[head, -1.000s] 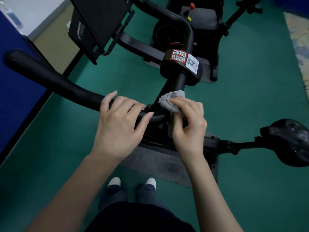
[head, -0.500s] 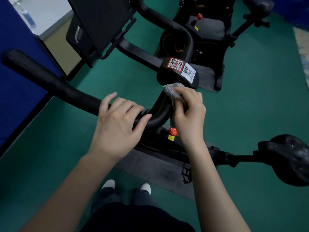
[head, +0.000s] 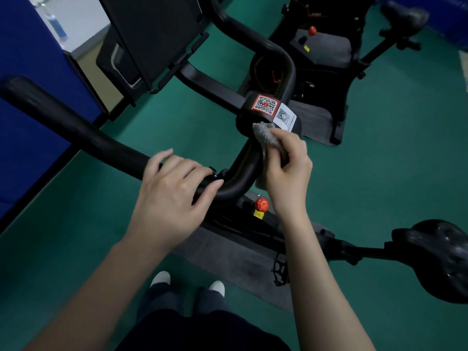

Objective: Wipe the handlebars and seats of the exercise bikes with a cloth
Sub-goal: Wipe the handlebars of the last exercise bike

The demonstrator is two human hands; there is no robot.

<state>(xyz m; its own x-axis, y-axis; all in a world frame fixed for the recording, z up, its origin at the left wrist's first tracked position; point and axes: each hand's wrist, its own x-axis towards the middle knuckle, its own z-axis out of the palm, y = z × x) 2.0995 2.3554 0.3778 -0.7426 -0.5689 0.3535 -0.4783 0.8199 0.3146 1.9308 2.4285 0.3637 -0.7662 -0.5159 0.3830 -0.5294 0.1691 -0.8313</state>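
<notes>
Head view, looking down: the left hand (head: 167, 196) lies over the black handlebar (head: 76, 130) with its fingers curled over the top of the tube and the thumb stretched along the near side, just before the bend. The right hand (head: 288, 171) pinches a grey cloth (head: 266, 135) between thumb and bent fingers and presses it against the rising part of the bar. The cloth's free edge touches the lower rim of the clamp block (head: 247, 122) just beyond the fingertips. Two code stickers (head: 265, 105) sit on top of that block.

Between the wrists and lower down, a red knob (head: 261, 204) stands on the frame, close to the right wrist. Out to the left of the left hand the bar runs long and bare to its rounded end, near a blue partition (head: 25, 72). Beyond both hands a dark screen panel (head: 152, 34) tilts above the far loop of the bar.

Well to the right of the right forearm the black seat (head: 440, 259) sits on its post, with open green floor (head: 379, 173) between it and the arm. A grey mat (head: 228, 254) lies under the frame, its near edge just ahead of two white shoe tips (head: 160, 278). Farther beyond the right hand stands a second bike (head: 324, 46) on its own mat, a strip of floor separating the two.
</notes>
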